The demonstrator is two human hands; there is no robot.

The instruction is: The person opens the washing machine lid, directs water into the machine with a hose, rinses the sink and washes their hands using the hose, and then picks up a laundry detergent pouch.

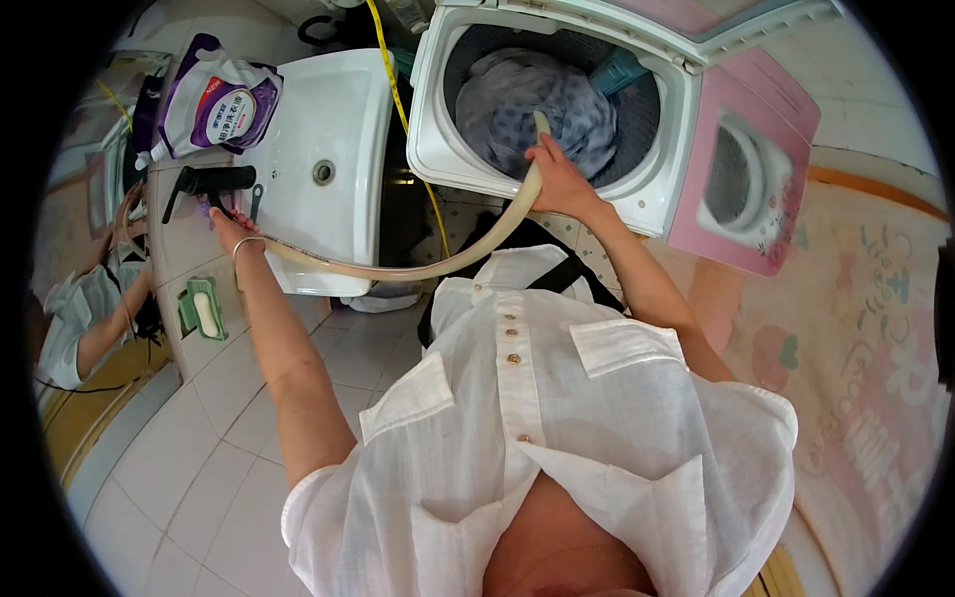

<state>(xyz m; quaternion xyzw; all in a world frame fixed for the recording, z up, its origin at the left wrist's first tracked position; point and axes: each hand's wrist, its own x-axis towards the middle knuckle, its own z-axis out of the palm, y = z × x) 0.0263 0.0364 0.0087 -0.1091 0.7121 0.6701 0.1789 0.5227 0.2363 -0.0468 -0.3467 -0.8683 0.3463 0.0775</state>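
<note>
A long beige hose [428, 270] runs in a sagging curve between my two hands. My right hand [563, 181] is closed around it near its far end, which points into the open tub [652, 124] of a top-loading washing machine. Wet grey-blue laundry [537, 95] fills much of that tub, with a teal piece [618, 72] at its right side. Over at the sink, my left hand [230, 228] is closed at the hose's other end, just below the black faucet [214, 180]. The exact joint between hose and faucet is hidden by my fingers.
A white sink [328, 95] stands left of the washer. On its ledge is a purple-and-white detergent pouch [225, 107]. A green soap dish [189, 310] holds a bar of soap. A yellow strap [396, 95] hangs between sink and washer. The washer's pink panel [796, 114] lies right.
</note>
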